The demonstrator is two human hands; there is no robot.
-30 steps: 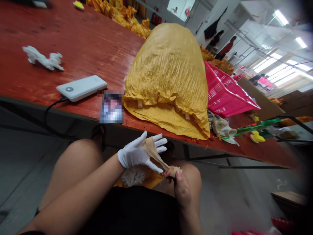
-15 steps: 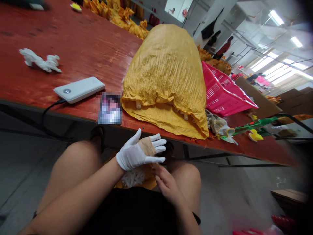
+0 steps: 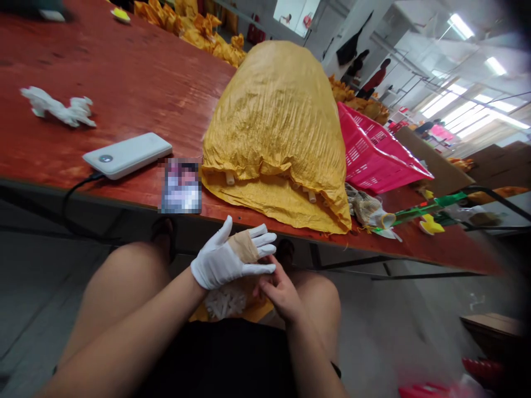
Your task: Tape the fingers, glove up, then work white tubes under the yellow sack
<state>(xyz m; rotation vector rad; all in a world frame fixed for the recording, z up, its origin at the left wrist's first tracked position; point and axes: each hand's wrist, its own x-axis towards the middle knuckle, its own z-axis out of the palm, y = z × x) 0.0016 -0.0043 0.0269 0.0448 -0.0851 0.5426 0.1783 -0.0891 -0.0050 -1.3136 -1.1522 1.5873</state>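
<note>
My left hand (image 3: 234, 254) wears a white glove, its fingers spread, with tan tape (image 3: 244, 246) wrapped around the palm and nothing held. My bare right hand (image 3: 279, 290) is close by, its raised fingers at the gloved fingertips and its thumb apart; I see nothing in it. Below both hands, between the knees, small white pieces (image 3: 226, 302) lie in a yellow bag (image 3: 259, 315). A large stuffed yellow sack (image 3: 276, 110) sits on the red table (image 3: 166, 77), with pale tube ends (image 3: 312, 196) showing at its folded mouth.
On the table are a white power bank (image 3: 128, 155) with a black cable, a blurred-out phone-like item (image 3: 181, 187), crumpled white material (image 3: 60, 108), a pink basket (image 3: 373, 149) and a worn glove (image 3: 369, 207). People stand in the far background.
My right hand has moved up from below the gloved hand to its fingertips, and its fingers have opened. The view has shifted slightly. The gloved hand keeps its spread pose.
</note>
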